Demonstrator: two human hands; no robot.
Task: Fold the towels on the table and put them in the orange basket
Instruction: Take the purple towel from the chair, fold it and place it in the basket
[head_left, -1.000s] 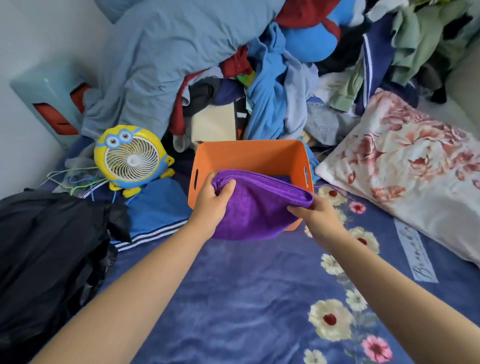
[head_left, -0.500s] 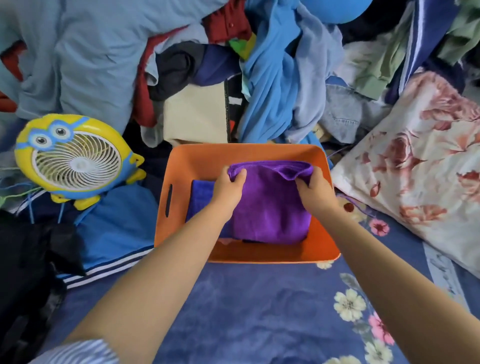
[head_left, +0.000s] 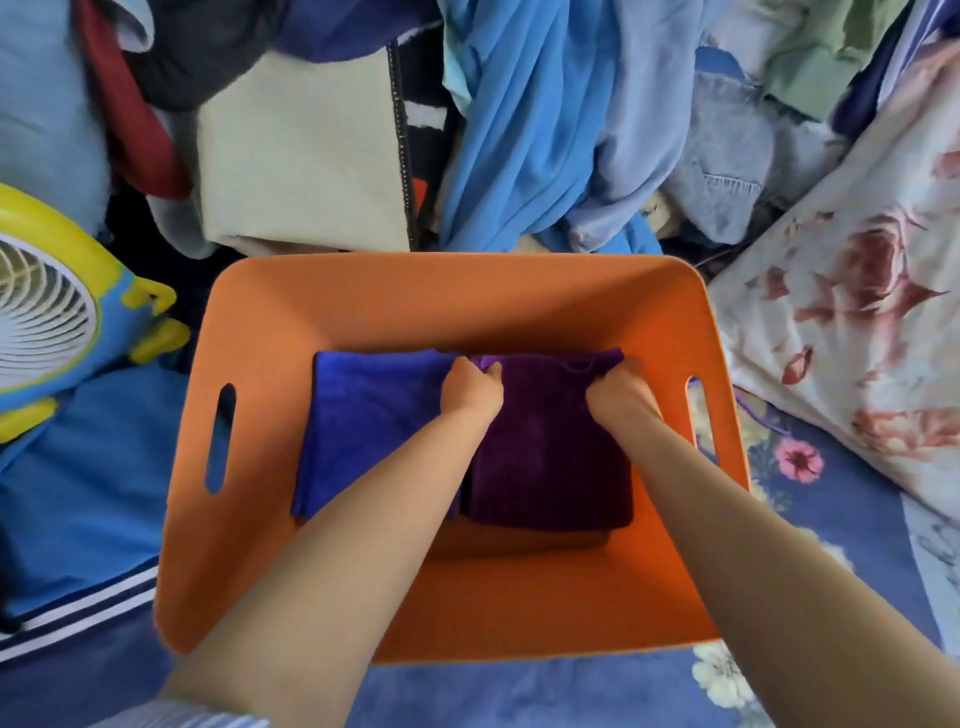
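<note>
We see an orange basket (head_left: 311, 322) holding 2 towels: a blue towel (head_left: 374, 415) and a dark purple towel (head_left: 550, 457). The bedsheet (head_left: 519, 696) is blue with pink and cream flowers. The pillow (head_left: 857, 312) is white with reddish blooms. The fan (head_left: 62, 312) is yellow and blue.

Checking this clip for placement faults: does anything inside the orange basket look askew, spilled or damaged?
Nothing stands out. The purple towel lies folded on the floor of the orange basket, beside the folded blue towel. The left hand and right hand grip its far edge. The basket stands upright, and nothing has spilled.
</note>
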